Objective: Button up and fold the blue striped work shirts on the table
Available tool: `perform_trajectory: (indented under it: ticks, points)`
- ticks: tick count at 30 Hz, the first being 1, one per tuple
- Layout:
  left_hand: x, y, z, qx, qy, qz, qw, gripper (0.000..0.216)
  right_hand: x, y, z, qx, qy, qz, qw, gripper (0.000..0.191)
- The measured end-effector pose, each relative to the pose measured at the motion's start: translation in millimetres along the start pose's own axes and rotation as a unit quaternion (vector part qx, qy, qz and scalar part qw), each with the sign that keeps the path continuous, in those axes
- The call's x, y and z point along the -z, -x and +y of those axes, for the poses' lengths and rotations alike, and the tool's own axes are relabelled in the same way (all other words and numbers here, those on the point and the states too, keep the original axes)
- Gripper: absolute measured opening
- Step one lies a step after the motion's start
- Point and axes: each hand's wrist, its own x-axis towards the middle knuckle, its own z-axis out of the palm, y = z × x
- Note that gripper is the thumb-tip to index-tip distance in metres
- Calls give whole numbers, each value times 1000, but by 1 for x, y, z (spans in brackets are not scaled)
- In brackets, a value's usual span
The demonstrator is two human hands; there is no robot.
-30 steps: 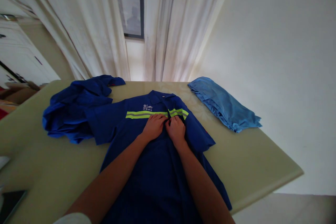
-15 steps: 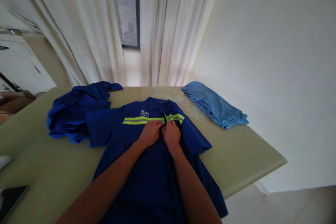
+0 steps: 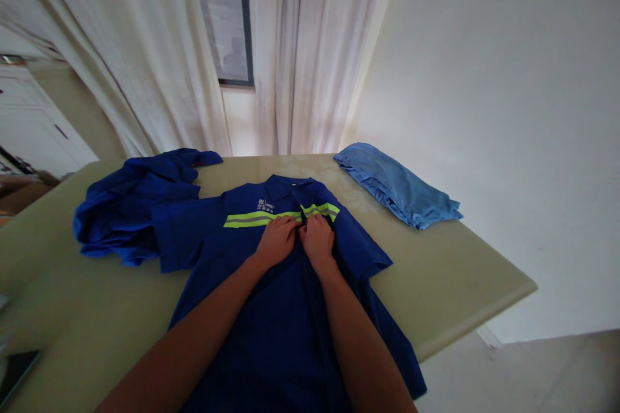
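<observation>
A dark blue work shirt [image 3: 281,316] with a yellow-green reflective stripe lies flat, front up, on a pale green table [image 3: 460,284]. My left hand [image 3: 276,240] and my right hand [image 3: 317,239] rest side by side on the shirt's front placket just below the stripe. Both hands have their fingers curled and pinched on the placket edges. The fingertips are hidden in the cloth.
A crumpled dark blue garment [image 3: 130,203] lies at the table's back left. A folded light blue garment [image 3: 397,186] lies at the back right. White curtains [image 3: 300,51] and a window stand behind the table. A dark flat object [image 3: 14,371] sits at the lower left.
Both hands stay pinched on the placket at the same spot. Only the camera view has shifted a little.
</observation>
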Motion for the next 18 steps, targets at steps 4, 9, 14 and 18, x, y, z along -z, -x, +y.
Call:
perform_trajectory:
  ticks: [4, 9, 14, 18]
  points:
    - [1, 1, 2, 21, -12, 2, 1000, 33, -3, -2, 6, 15, -32, 0, 999, 13]
    - [-2, 1, -2, 27, -7, 10, 1000, 29, -6, -4, 10, 19, -66, -3, 998, 12]
    - [-1, -3, -4, 53, 37, -1, 998, 22, -9, -4, 11, 21, -56, 2, 998, 14]
    - [2, -5, -2, 59, 47, -14, 997, 21, -5, -1, 4, 6, -2, -4, 1000, 12]
